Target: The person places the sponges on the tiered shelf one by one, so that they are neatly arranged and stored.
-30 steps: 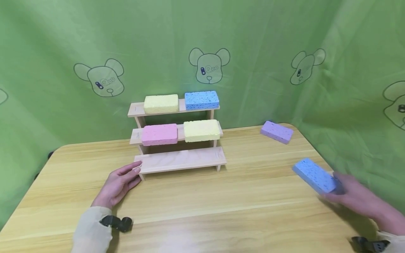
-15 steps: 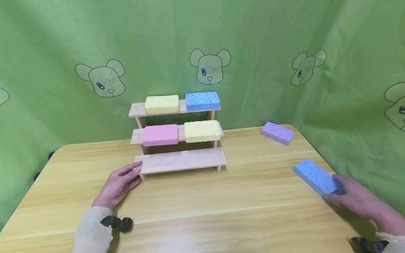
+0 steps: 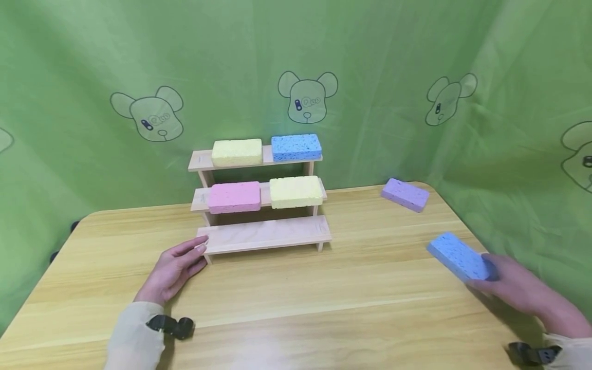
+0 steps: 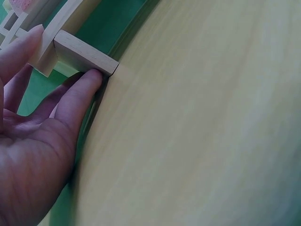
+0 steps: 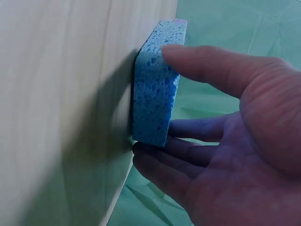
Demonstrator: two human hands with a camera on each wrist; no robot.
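At the left end of a three-tier wooden stand [image 3: 263, 236], my left hand [image 3: 172, 270] touches the side of the lowest step. In the left wrist view, fingertips rest against the step's end and its front leg [image 4: 87, 52]. My right hand [image 3: 520, 282] holds a blue sponge [image 3: 460, 256] by its near end, at the right of the table. The right wrist view has the thumb on one side of this sponge [image 5: 155, 94] and fingers on the other; some fingers are partly hidden behind it. I cannot tell whether it touches the tabletop.
A yellow sponge [image 3: 237, 152] and another blue sponge [image 3: 296, 147] lie on the top step. A pink sponge [image 3: 235, 197] and a second yellow sponge [image 3: 296, 191] are on the middle one. A purple sponge [image 3: 405, 195] lies near the table's back right corner. Green curtains [image 3: 370, 103] surround the table.
The right hand, still holding the blue sponge, has shifted very slightly left. My left hand stays at the stand, and the other sponges have not moved.
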